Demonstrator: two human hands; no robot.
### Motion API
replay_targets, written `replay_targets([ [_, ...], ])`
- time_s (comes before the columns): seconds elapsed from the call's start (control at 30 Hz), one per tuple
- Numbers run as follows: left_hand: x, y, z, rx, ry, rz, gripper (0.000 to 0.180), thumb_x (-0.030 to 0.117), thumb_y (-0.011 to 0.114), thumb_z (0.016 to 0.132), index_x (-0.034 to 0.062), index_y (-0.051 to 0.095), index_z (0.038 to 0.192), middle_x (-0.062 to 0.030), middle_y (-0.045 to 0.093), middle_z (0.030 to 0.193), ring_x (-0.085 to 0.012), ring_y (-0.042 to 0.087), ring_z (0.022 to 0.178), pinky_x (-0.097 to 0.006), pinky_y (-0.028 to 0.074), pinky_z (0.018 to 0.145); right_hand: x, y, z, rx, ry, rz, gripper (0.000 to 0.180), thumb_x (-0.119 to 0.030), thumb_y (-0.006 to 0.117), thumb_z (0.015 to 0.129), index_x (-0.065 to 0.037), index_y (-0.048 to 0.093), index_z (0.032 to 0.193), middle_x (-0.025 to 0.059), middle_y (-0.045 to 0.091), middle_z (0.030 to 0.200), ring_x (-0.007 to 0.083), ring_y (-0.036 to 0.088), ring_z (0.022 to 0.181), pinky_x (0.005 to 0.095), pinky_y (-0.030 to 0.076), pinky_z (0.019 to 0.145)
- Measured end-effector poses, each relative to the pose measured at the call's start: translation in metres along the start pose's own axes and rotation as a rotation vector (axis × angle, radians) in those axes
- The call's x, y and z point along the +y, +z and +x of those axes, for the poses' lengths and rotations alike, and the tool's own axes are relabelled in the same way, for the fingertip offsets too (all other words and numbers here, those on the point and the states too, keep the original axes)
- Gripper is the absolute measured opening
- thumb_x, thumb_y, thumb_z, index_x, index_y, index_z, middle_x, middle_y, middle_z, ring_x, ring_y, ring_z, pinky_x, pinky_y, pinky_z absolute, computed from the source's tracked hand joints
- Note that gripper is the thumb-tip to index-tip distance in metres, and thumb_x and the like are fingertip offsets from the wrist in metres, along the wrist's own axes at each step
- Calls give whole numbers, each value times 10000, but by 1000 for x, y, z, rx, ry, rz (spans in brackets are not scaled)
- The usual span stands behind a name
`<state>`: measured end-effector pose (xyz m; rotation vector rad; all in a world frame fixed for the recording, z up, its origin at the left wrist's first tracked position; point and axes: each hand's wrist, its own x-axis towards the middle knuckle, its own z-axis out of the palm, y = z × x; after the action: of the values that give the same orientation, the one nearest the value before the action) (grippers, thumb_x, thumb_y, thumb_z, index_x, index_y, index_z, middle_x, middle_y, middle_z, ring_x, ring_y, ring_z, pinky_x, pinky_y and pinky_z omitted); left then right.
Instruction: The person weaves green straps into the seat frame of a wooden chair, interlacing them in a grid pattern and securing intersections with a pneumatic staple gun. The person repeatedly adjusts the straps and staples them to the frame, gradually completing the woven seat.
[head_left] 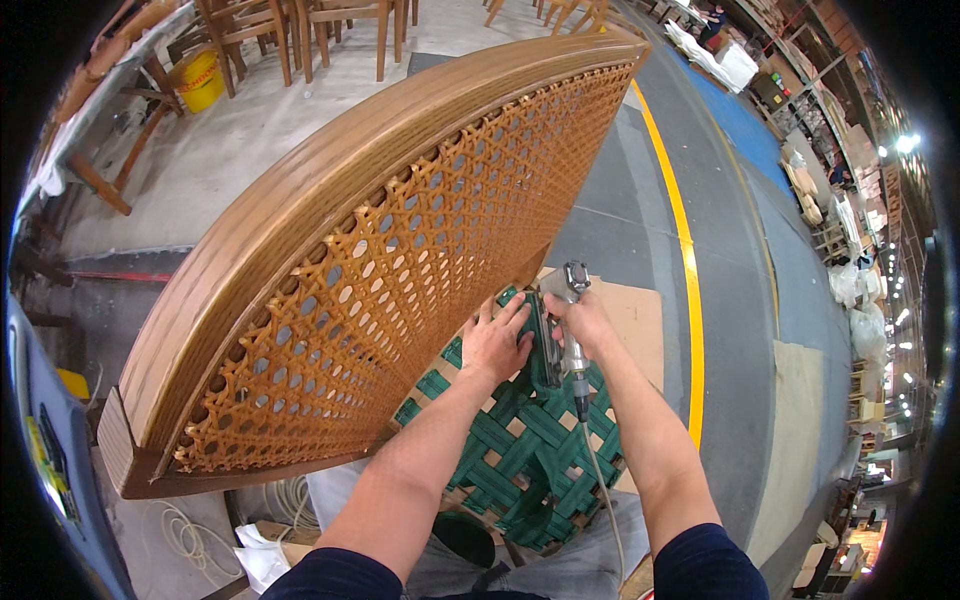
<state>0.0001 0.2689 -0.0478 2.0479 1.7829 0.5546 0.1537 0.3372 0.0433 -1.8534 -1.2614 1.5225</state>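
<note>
A pneumatic stapler (574,352), silver with a dark magazine and a hose at its lower end, is gripped in my right hand (584,322). Its dark magazine stands over green woven webbing (510,432). My left hand (497,345) lies just left of the tool, fingers stretched out and pressing on the green webbing near the frame. Beside it leans a large curved wooden frame (290,180) filled with an orange-brown cane mesh (400,270). The stapler's nose and the exact spot under it are partly hidden.
A piece of cardboard (630,330) lies behind the webbing. A thin hose (604,480) runs from the tool toward me. A yellow line (680,235) crosses the grey floor at right. Wooden chairs (345,20) and a yellow bucket (200,82) stand at far left.
</note>
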Motion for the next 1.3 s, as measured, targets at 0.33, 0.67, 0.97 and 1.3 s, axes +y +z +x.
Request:
replay_targets([
  [0.33, -10, 10, -3, 174, 53, -82, 336, 348, 675, 984, 242, 752, 1294, 74, 662, 1466, -403, 425, 1501, -626, 293, 1227, 0, 12, -1, -19, -41, 14, 207, -221, 771, 982, -51, 658, 1017, 18, 635, 768, 137, 560, 502, 317, 450, 445],
  [0.67, -11, 14, -5, 296, 114, -251, 130, 258, 748, 891, 176, 832, 948, 40, 807, 1166, -425, 539, 1420, -620, 336, 1200, 2, 13, -3, -36, -38, -26, 231, -222, 774, 976, -53, 696, 1112, 28, 661, 805, 125, 575, 524, 312, 459, 455],
  [0.97, -13, 14, -1, 306, 94, -219, 98, 234, 752, 878, 177, 825, 909, 36, 813, 1154, -420, 567, 1398, -617, 384, 1163, 6, 11, -7, -56, -81, -43, 204, -218, 781, 978, -56, 684, 1056, 26, 652, 785, 128, 561, 502, 314, 449, 442],
  [1.3, -10, 14, -6, 325, 123, -245, 138, 220, 734, 887, 143, 827, 953, 12, 815, 1133, -426, 551, 1399, -601, 368, 1182, 4, 2, -12, 41, -38, -85, 257, -222, 795, 969, -27, 664, 1072, 39, 648, 804, 141, 568, 502, 316, 457, 436],
])
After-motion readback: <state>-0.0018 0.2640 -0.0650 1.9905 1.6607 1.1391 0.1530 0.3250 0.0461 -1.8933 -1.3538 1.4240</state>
